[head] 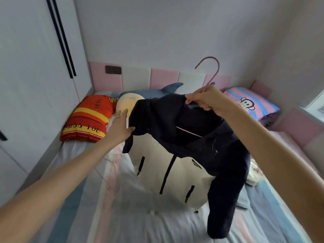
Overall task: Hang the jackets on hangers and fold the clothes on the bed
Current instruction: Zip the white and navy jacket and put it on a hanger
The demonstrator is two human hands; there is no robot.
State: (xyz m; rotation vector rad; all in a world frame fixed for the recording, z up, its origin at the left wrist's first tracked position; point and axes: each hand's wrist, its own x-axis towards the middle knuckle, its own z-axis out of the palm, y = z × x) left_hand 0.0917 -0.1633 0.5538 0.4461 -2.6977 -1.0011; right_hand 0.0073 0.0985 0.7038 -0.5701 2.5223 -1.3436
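Head view is showing a navy-and-cream zip jacket (pixel 177 155) being held up over the bed (pixel 122 216), already sitting on a pink hanger (pixel 213 69). Right hand (pixel 205 99) is gripping the jacket collar together with the hanger neck, fingers pressed together in a pinching grip on fabric and wire; the hook is sticking up above the knuckles, tilting slightly left. A pink hanger bar is showing inside the open neck of the jacket. Left hand (pixel 121 128) is reaching to the jacket's left shoulder, thumb and fingers closing on the navy sleeve edge, a ring visible on one finger. Jacket body is hanging cream below a navy yoke, with black zip and black pocket zips facing the camera; one navy sleeve is dangling down at the right, its cuff reaching the striped bedsheet. At the head of the bed, a red-and-yellow pillow (pixel 87 120) is lying at the left, a pink-and-blue striped monkey pillow (pixel 250 102) at the right, and a blue shark plush (pixel 157 92) between them with a round cream cushion (pixel 128 102) just beside it. Some pale clothing (pixel 254 174) is lying crumpled on the bed near the right forearm. White wardrobe (pixel 35 67) is standing at the left.
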